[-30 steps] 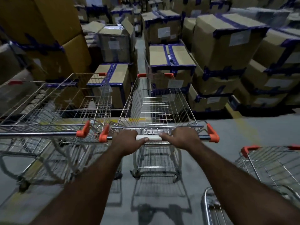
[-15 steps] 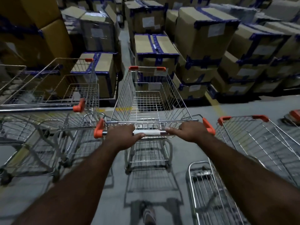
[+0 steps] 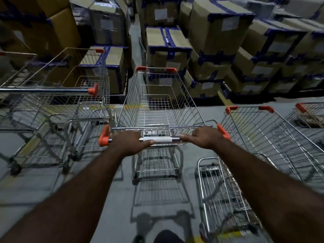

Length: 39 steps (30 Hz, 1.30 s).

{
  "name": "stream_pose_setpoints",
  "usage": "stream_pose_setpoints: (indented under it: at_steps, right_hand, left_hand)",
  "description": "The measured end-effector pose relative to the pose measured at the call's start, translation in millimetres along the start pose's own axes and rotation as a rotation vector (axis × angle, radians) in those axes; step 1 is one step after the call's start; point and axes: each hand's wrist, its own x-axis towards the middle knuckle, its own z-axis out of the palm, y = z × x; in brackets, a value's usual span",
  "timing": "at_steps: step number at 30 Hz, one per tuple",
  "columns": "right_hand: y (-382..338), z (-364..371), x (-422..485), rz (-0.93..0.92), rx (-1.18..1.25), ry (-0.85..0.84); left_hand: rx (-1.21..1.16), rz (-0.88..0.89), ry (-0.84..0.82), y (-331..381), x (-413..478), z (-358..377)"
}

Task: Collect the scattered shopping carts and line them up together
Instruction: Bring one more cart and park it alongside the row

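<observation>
A wire shopping cart (image 3: 157,106) with orange corner caps stands straight ahead of me. My left hand (image 3: 130,142) and my right hand (image 3: 204,137) are both closed around its handle bar (image 3: 164,139), one at each side of the white label. Two more carts (image 3: 57,102) stand nested together on the left, close beside the held cart. Another cart (image 3: 266,137) stands on the right, its side almost against my right forearm. A further cart's corner (image 3: 308,113) shows at the far right edge.
Stacked cardboard boxes (image 3: 215,37) with blue tape fill the space ahead and to both sides, with a narrow aisle (image 3: 135,41) between stacks. The grey floor (image 3: 157,193) carries a yellow line (image 3: 223,99). My shoe (image 3: 168,236) shows at the bottom.
The held cart has rolled back from the boxes and drifted right. The left carts slid further left in view, and the right cart has come fully into view alongside.
</observation>
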Motion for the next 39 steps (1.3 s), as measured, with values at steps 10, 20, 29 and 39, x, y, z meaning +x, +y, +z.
stream_pose_setpoints:
  at_steps: [10,20,29,39]
  right_hand:
    - [10.6,13.8,-84.6,-0.005,-0.046,0.059]
    - [42.8,56.0,-155.4,-0.082,0.016,0.069]
    - [49.9,76.3,-220.6,-0.096,0.04,0.091]
    - [47.6,90.8,-287.2,-0.107,0.029,0.057]
  left_hand:
    - [-0.125,-0.058,-0.043,35.3,-65.3,18.0]
    - [-0.099,-0.083,-0.011,100.7,-162.1,31.1]
    - [-0.099,-0.055,0.022,130.5,-218.2,44.7]
    - [-0.066,-0.067,0.104,138.8,-262.8,78.5]
